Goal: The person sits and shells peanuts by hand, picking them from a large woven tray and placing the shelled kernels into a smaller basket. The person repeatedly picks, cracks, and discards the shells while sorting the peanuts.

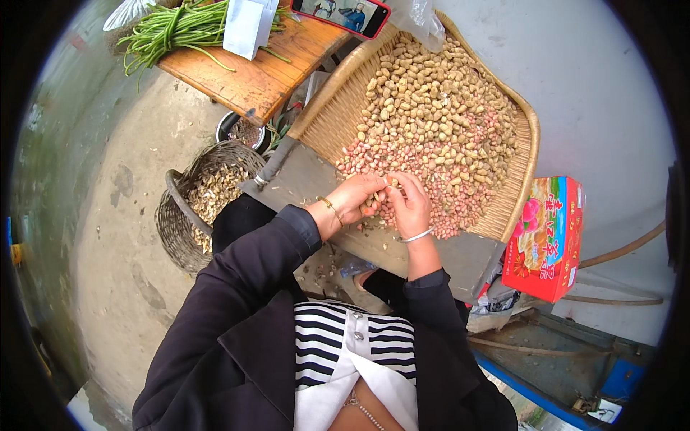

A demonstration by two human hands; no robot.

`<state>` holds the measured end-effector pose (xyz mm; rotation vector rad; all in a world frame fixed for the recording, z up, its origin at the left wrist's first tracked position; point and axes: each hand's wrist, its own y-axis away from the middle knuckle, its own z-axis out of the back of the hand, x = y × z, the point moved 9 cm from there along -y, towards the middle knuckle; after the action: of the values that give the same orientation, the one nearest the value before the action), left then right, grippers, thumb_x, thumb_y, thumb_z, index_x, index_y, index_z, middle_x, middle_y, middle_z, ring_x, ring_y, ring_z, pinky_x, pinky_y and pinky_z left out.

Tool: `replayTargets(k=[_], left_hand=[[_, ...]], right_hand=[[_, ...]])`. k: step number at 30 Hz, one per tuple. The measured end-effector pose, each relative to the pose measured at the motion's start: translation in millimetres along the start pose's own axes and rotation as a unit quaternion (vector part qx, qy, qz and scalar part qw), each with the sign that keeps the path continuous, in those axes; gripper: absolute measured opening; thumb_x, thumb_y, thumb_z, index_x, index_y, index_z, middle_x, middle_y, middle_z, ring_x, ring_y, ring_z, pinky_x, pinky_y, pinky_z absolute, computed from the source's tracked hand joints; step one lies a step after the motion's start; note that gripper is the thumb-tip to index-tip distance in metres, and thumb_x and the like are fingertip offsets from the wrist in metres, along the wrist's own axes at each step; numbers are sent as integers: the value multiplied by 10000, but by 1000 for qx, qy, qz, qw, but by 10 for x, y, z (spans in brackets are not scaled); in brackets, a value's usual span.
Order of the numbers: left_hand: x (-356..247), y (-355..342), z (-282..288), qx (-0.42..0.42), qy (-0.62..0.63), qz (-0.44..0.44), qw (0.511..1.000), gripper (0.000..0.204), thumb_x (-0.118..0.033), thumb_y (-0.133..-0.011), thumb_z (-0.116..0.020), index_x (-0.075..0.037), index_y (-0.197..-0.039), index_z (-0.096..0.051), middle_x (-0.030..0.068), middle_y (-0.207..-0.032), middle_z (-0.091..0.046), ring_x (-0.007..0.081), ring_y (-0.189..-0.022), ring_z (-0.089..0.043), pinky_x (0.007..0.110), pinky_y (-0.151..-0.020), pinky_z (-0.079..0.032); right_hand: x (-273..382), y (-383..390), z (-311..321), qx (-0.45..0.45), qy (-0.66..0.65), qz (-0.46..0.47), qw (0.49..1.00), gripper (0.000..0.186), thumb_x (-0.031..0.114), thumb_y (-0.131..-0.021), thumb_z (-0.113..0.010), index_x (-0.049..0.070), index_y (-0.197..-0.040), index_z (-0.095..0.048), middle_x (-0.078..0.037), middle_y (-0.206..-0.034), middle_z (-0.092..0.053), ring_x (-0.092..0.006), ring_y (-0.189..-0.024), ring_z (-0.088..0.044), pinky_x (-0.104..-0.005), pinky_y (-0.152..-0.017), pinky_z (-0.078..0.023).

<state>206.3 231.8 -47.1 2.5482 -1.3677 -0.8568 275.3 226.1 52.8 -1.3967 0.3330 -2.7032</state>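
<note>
My left hand (pixel 353 199) and my right hand (pixel 412 207) meet over the near edge of a wide woven wicker tray (pixel 322 129). The left fingers curl around tan peanuts in their shells. Against them, the right thumb and finger pinch a peanut (pixel 392 184), partly covered by the fingertips. Unshelled peanuts (pixel 424 86) fill the far part of the tray. Pink shelled kernels (pixel 449 190) lie nearer my hands, mixed with whole pods. A gold bracelet is on my left wrist and a silver bangle on my right.
To the left, a wicker basket (pixel 175 237) holds empty shells, with a small bucket (pixel 224 128) behind it. A wooden table (pixel 230 82) carries green long beans (pixel 176 32) and a phone (pixel 348 14). At right stands a red box (pixel 552 241), near a blue-edged metal frame (pixel 532 399).
</note>
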Motion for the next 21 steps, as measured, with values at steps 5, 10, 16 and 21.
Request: replayTargets(k=[5, 10, 16, 21], left_hand=[[69, 24, -12, -8, -28, 40, 999, 201, -266, -861, -516, -77, -798, -535, 1, -612, -497, 78, -465, -441, 173, -340, -308], [125, 35, -10, -13, -35, 48, 998, 241, -311, -856, -519, -82, -782, -528, 4, -582, -487, 78, -430, -425, 182, -329, -299], [108, 38, -53, 6, 5, 31, 999, 260, -319, -876, -478, -77, -785, -510, 11, -579, -493, 85, -422, -425, 186, -325, -294], [118, 78, -127, 16, 66, 31, 997, 250, -307, -886, -458, -78, -791, -491, 16, -607, -500, 96, -448, -436, 188, -333, -299]], right_hand=[[104, 18, -8, -7, 88, 93, 992, 187, 43, -751, -558, -12, -930, -566, -147, -911, -568, -293, -844, -545, -339, -744, -439], [-13, 52, -77, 30, 52, 64, 996, 166, 45, -763, -548, -19, -915, -557, -144, -928, -562, -284, -838, -546, -334, -739, -437], [-226, 81, -110, 36, -82, -2, 996, 131, 25, -788, -537, -32, -906, -537, -127, -944, -538, -210, -737, -563, -286, -672, -451], [-274, 76, -142, 30, -148, -36, 988, 119, 69, -847, -508, -28, -910, -535, -104, -959, -523, -119, -625, -544, -228, -582, -451]])
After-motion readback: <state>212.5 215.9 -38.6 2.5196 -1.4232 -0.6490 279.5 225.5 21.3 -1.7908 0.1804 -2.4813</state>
